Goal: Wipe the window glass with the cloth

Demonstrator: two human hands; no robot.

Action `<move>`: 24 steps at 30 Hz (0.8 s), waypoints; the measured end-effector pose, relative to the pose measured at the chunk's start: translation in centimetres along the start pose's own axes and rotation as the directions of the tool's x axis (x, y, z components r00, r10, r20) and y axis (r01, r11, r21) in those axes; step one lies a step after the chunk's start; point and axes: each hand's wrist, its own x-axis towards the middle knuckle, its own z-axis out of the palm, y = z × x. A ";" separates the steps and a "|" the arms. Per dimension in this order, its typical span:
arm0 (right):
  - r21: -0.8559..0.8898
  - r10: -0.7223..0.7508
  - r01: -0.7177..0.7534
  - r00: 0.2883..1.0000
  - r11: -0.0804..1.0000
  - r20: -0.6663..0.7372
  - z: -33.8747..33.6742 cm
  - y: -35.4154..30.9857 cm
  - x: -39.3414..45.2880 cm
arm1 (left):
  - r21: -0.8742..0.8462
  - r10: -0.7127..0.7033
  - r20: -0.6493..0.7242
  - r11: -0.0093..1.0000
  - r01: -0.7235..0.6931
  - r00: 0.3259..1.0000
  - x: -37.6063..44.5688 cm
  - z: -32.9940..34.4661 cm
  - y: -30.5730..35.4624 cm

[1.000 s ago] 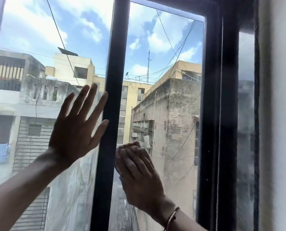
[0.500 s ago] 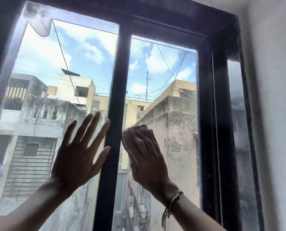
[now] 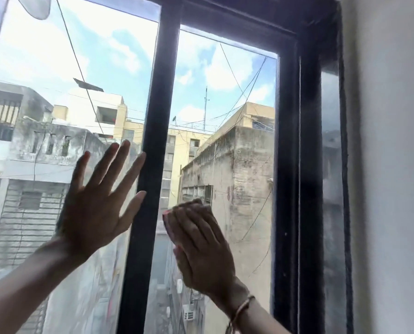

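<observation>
A tall window has two glass panes split by a dark upright bar (image 3: 153, 145). My right hand (image 3: 201, 247) presses a small pinkish cloth (image 3: 169, 220) flat against the lower part of the right pane (image 3: 225, 92); only the cloth's edge shows around my fingers. My left hand (image 3: 97, 203) lies flat on the left pane (image 3: 56, 56) with fingers spread, its thumb reaching the bar. It holds nothing. A thread band sits on my right wrist.
The dark window frame (image 3: 297, 165) runs down the right side and across the top. A white wall (image 3: 393, 165) stands close on the right. Buildings and cables show outside through the glass. A pale patch (image 3: 36, 6) sticks to the left pane's top corner.
My right hand with the cloth went up the right pane, then came back down a little. The left hand stays flat on the left pane. The view has tilted.
</observation>
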 end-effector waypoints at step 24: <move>0.267 0.304 -0.302 0.952 0.915 0.034 -5.4 2.0 -1.8 | 0.022 -0.056 0.142 0.998 0.053 0.988 -1.2 -6.5 -0.9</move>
